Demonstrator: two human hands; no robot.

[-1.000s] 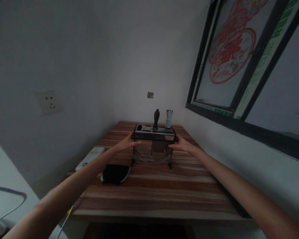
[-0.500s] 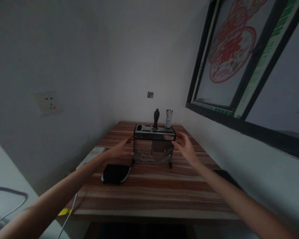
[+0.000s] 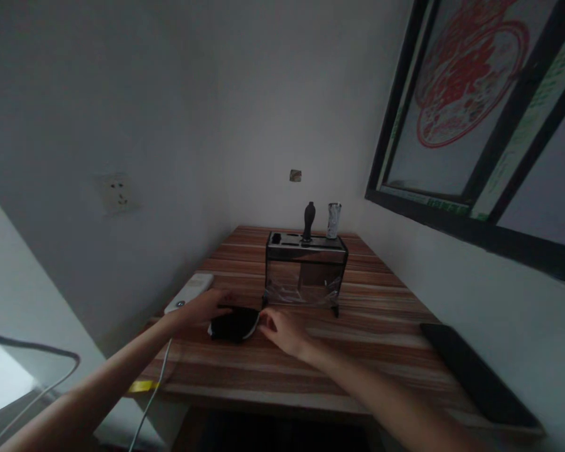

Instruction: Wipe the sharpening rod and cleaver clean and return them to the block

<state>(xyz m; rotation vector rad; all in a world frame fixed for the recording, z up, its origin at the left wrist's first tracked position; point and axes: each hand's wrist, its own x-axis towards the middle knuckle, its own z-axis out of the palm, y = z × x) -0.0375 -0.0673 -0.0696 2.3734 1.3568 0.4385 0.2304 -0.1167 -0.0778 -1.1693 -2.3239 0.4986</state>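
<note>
A small black pouch (image 3: 234, 324) with pale edging lies flat on the wood-grain table. My left hand (image 3: 209, 305) is at its upper left edge, fingers reaching forward and a little apart. On the other side, my right hand (image 3: 282, 330) has thumb and forefinger closed on the pouch's right corner. Just behind stands a clear-sided knife holder (image 3: 306, 248) with a dark top and small black feet. A black handle (image 3: 309, 220) rises from its top, and a silvery, shiny cylinder (image 3: 333, 220) stands at its right end.
A white power strip (image 3: 193, 290) with a cable lies left of my left hand. A long black flat object (image 3: 475, 373) lies along the table's right edge. Yellow tape (image 3: 142, 386) marks the front left edge. Walls close in the table (image 3: 311, 376) on both sides and behind.
Both hands have come away from the sides of the knife holder and moved nearer, down to the black pouch. The holder stays in place; the view has shifted slightly.
</note>
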